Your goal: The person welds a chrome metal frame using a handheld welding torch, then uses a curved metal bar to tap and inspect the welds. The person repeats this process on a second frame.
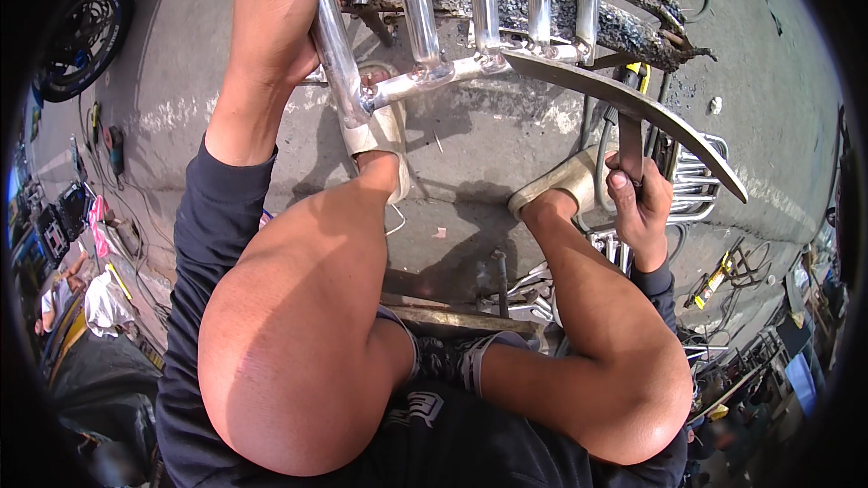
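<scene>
A frame of shiny metal tubes point(484, 0) stands at the top, several bars running down into a welded crossbar point(425, 83). My left hand point(271, 23) is closed around its leftmost tube, steadying the near corner. In my right hand point(644, 212) is the handle of a chipping hammer point(646, 108) with a long, curved, dark metal head. The head's narrow left tip meets or nearly meets the crossbar by a weld joint; contact is hard to tell. Its other end points right, over the floor.
Behind the frame stands a rough, spatter-crusted metal support point(542, 2). My sandalled feet flank the space below. Bent silver tubes point(696, 185) lie right of my right hand. A motorcycle wheel point(86, 36) is at upper left, with cables and a power tool point(115, 149) beneath it.
</scene>
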